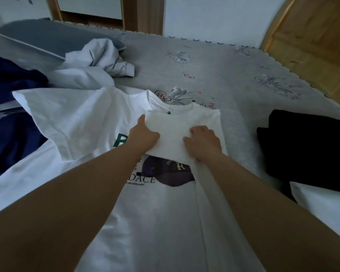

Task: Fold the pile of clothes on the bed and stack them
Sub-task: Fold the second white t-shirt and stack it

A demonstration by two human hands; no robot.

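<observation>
A white printed T-shirt [82, 122] lies front up on the grey bed cover [234, 79], neck towards the far side. Its right sleeve [177, 130] is folded across the chest, above a purple cap print. My left hand [144, 134] grips the left edge of that folded sleeve, thumb on top. My right hand [203, 142] rests on the folded part with fingers bent and pressing down. The shirt's right side is folded inward along my right forearm.
A crumpled pale grey garment [98, 59] and a navy garment [10, 83] lie at the left. A folded black garment [306, 146] sits at the right with a white piece [326, 209] in front of it. A wooden headboard [312, 36] stands at the far right.
</observation>
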